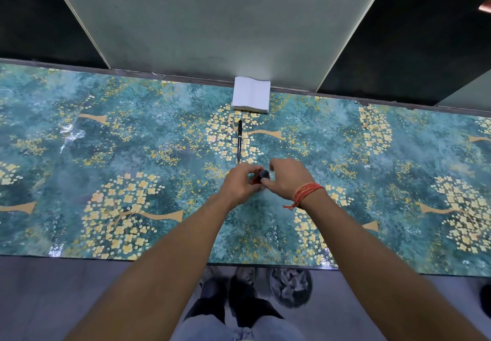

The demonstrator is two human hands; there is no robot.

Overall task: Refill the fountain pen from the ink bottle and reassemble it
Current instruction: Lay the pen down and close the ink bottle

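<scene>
The ink bottle [258, 178] is positioned on the table [132, 154], near the middle of its depth and directly in front of the person. Only a small red part of the bottle body and its dark round cap [264, 174] are visible between the two hands.

The left hand [239, 185] is wrapped around the left side of the bottle, with fingers curled against the body — a holding grip is shown. The right hand [285, 178] is placed at the cap from the right; the thumb is laid against the near side of the cap and the fingers are arched over its far side. Whether the cap is firmly pinched or only touched cannot be told. A red thread band [305, 194] is worn on the right wrist.

The pen [239, 140] is laid flat on the table just beyond the hands, capped, with its length running away from the person. It is not touched by either hand. A white stack of tissues [251, 98] is set at the far edge of the table, just beyond the pen and against a pale panel [212, 22].

Below the near edge of the table, a bin [291, 287] with crumpled paper is seen on the floor — beside the person's shoes.
</scene>
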